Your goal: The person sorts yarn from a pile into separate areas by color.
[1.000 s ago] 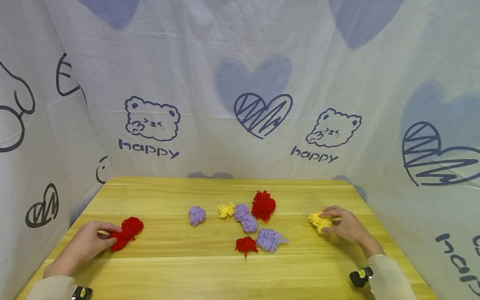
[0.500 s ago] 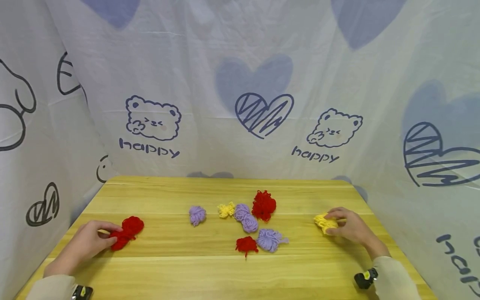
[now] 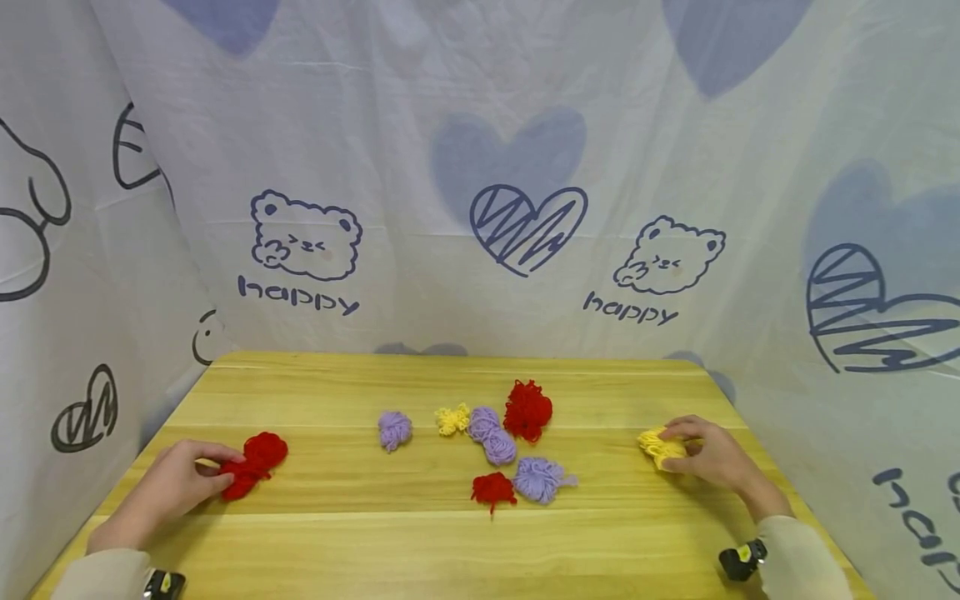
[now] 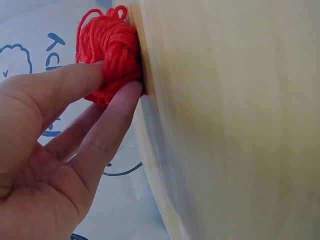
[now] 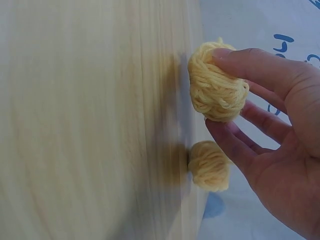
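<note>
Over at the left of the table, my left hand (image 3: 183,477) pinches a red ball of yarn (image 4: 107,50) between thumb and fingertips. Another red yarn ball (image 3: 266,452) lies just beyond it, touching. At the right side, my right hand (image 3: 712,457) holds a yellow ball of yarn (image 5: 216,82), with the thumb on one side and fingers on the other. A second yellow yarn ball (image 5: 210,166) appears below that hand in the right wrist view. In the head view I cannot separate the two yellow balls clearly.
Mid-table lie several lavender yarn balls (image 3: 540,481), a large red yarn ball (image 3: 528,412), a small red one (image 3: 492,489) and a small yellow one (image 3: 452,420). A lone lavender ball (image 3: 394,431) sits left of these. Printed cloth (image 3: 420,275) hangs behind the wooden table (image 3: 360,550).
My right hand has shifted to the right with the yellow yarn. The left hand stays in place on the red yarn, and the yarn balls in the middle have not moved.
</note>
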`<state>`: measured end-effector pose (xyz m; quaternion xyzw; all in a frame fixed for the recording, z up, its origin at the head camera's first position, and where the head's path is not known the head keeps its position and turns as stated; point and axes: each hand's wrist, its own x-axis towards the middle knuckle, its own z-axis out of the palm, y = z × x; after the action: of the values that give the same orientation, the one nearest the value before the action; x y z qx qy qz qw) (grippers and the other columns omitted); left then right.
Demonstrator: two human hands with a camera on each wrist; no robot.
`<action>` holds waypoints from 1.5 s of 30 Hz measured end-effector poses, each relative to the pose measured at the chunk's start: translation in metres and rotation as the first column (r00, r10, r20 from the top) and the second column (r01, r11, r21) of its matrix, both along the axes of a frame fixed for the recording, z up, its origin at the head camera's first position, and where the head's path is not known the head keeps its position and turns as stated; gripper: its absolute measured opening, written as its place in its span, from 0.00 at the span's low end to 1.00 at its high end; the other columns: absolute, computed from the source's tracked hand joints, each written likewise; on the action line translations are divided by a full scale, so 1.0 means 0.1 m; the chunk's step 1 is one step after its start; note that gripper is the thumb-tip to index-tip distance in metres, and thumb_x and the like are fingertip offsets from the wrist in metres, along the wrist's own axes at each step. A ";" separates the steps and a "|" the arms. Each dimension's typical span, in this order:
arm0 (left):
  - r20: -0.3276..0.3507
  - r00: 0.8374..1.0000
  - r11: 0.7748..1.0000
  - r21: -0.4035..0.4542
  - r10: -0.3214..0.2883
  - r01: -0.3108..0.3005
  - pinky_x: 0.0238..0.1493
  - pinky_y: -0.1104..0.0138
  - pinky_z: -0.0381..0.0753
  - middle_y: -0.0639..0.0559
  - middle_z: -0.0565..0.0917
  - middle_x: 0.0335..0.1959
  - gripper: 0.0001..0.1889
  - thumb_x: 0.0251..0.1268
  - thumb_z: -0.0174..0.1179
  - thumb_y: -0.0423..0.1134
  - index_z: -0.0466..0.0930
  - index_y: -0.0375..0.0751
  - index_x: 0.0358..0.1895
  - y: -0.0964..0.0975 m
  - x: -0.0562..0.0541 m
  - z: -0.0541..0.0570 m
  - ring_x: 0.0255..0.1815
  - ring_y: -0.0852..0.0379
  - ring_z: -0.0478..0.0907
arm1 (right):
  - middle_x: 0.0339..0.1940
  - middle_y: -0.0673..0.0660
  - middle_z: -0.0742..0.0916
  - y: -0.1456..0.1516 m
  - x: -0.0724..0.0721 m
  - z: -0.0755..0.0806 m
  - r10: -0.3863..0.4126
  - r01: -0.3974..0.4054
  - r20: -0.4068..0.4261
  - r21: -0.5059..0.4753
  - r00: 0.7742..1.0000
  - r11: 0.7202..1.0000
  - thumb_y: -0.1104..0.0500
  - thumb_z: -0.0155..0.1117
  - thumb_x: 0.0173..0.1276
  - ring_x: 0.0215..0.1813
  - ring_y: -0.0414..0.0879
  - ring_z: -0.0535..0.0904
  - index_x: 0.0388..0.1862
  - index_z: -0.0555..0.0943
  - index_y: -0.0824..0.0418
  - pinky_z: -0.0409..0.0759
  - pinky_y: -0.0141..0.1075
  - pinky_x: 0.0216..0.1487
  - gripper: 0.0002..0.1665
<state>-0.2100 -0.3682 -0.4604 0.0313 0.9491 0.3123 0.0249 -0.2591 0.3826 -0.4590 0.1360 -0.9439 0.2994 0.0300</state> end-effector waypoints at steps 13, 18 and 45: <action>-0.002 1.000 1.000 -0.001 -0.001 0.001 0.34 0.69 0.85 0.29 0.86 0.50 0.13 0.60 0.70 0.29 0.89 0.33 0.48 0.00 0.00 0.01 0.42 0.46 0.88 | 0.60 0.70 0.84 0.12 -0.01 -0.03 -0.037 0.037 -0.015 0.037 0.999 0.999 0.59 0.83 0.55 0.59 0.67 0.81 0.48 0.89 0.64 0.84 0.55 0.57 0.21; -0.016 1.000 1.000 0.000 -0.006 0.006 0.33 0.69 0.86 0.28 0.87 0.49 0.13 0.60 0.70 0.29 0.89 0.32 0.48 0.00 0.00 -0.01 0.41 0.46 0.88 | 0.59 0.70 0.84 0.20 -0.03 -0.07 -0.032 0.033 -0.035 0.029 0.999 0.999 0.61 0.83 0.54 0.59 0.68 0.81 0.46 0.89 0.65 0.84 0.54 0.57 0.21; -0.016 1.000 1.000 -0.010 -0.005 0.005 0.35 0.68 0.86 0.30 0.87 0.49 0.13 0.60 0.70 0.29 0.89 0.32 0.48 0.00 0.00 0.00 0.40 0.48 0.88 | 0.60 0.71 0.84 0.41 -0.06 -0.12 -0.055 0.059 -0.074 0.046 0.996 0.997 0.64 0.82 0.54 0.59 0.65 0.82 0.47 0.89 0.64 0.87 0.37 0.53 0.20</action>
<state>-0.2103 -0.3684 -0.4602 0.0360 0.9508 0.3072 0.0183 -0.2647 0.4233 -0.4711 0.1205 -0.9526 0.2705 0.0694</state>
